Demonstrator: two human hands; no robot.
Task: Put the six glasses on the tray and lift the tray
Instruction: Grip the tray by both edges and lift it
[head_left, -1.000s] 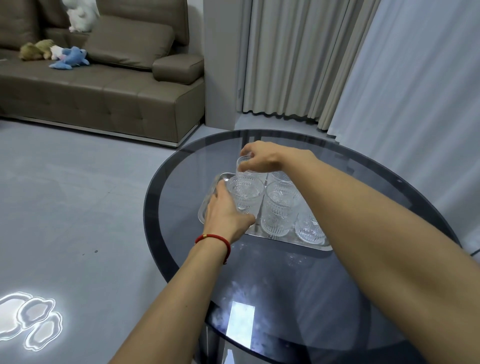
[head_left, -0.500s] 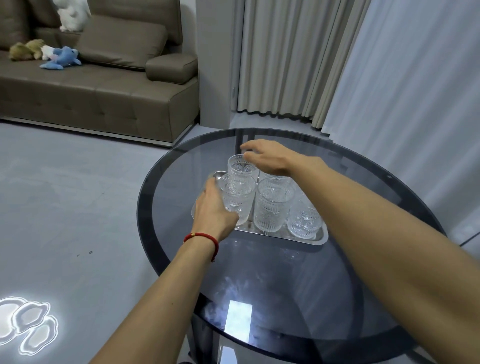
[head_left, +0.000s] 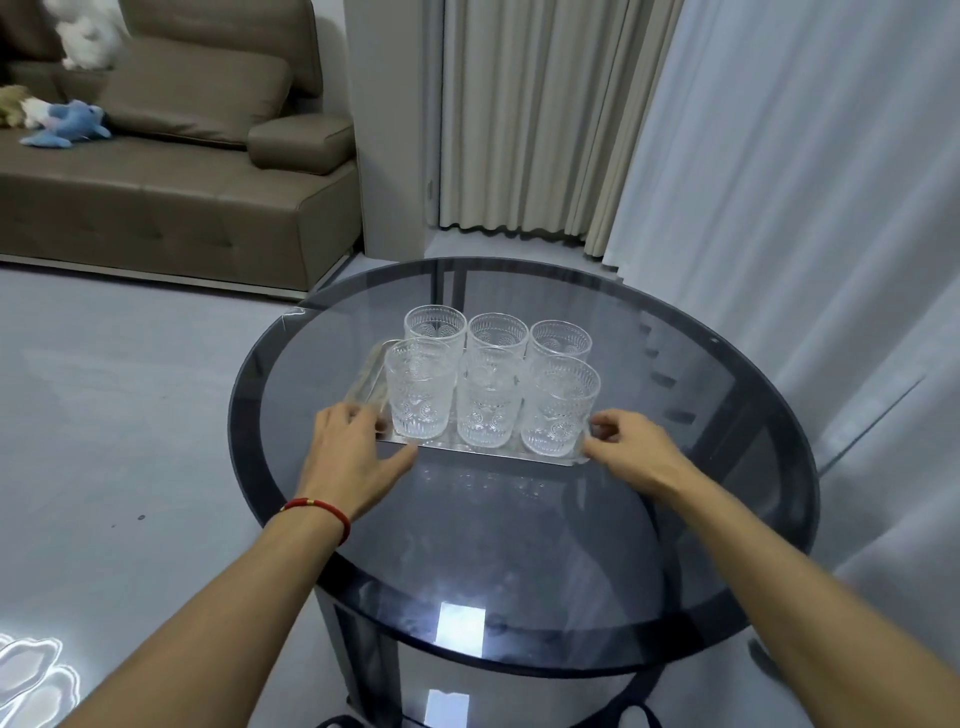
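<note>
- Head view: the tray (head_left: 483, 453), a shiny metal one, sat on the round dark-glass bench (head_left: 524, 525), toward its far half.
- All six glasses (head_left: 491, 382) stood upright on the tray in two rows of three, packed close; whether they touched each other could not be told.
- Near row: left glass (head_left: 420, 387), middle glass (head_left: 489, 397), right glass (head_left: 560, 405). Far row partly hidden behind them.
- Your left hand (head_left: 347, 454) lay at the tray's near-left corner, fingers spread and loosely curled, thumb stretched along the near edge. It looked open, touching or just beside the rim; no firm grip could be confirmed.
- Your right hand (head_left: 631, 451) sat at the near-right corner, fingers bent, fingertips (head_left: 597, 432) at the rim just beside the right glass. Whether it pinched the rim could not be told.
- The tray appeared to rest flat on the bench, its reflection right beneath the near edge.
- A red bracelet (head_left: 319, 512) circled your left wrist.
- Beyond the bench: a brown sofa (head_left: 171, 192) with a blue plush toy (head_left: 70, 123) on the seat, and pale curtains (head_left: 545, 119) at the back and right.
</note>
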